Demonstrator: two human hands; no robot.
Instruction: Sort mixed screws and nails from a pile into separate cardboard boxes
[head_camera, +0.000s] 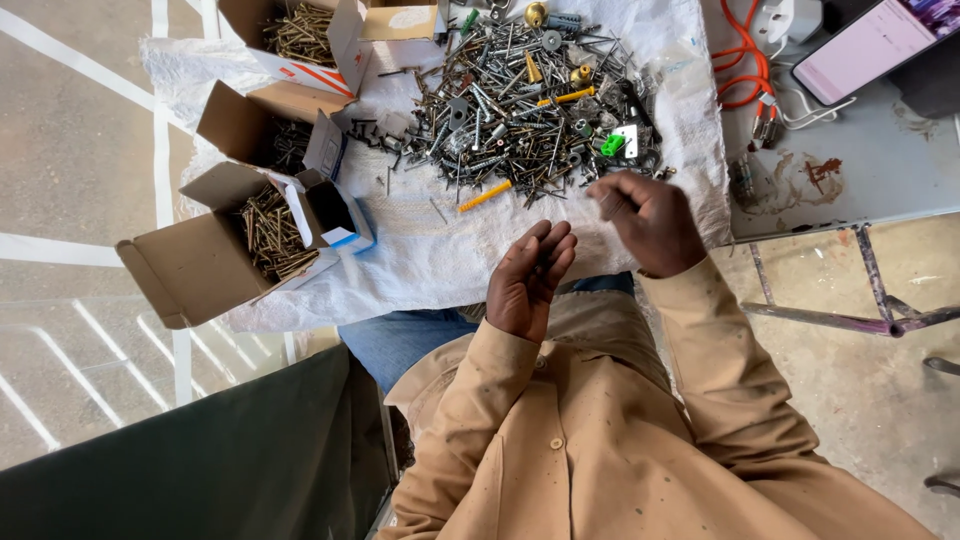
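A heap of mixed screws, nails and plastic plugs (530, 100) lies on a white woven sack (440, 250) spread over the table. At the heap's near edge, my right hand (648, 222) pinches a small dark screw between its fingertips. My left hand (528, 280) hovers cupped above my lap, fingers together and palm turned toward the right hand; I cannot make out whether anything lies in it. A yellow plug (485, 196) and a green plug (612, 145) lie by the heap's front edge.
Three open cardboard boxes of screws (270, 235) (285, 140) (300, 30) stand along the sack's left side. At the right are an orange cable (740, 60) and a lit phone (865, 45). Below the table edge runs a metal frame (870, 290). A dark green cover (200, 460) sits at bottom left.
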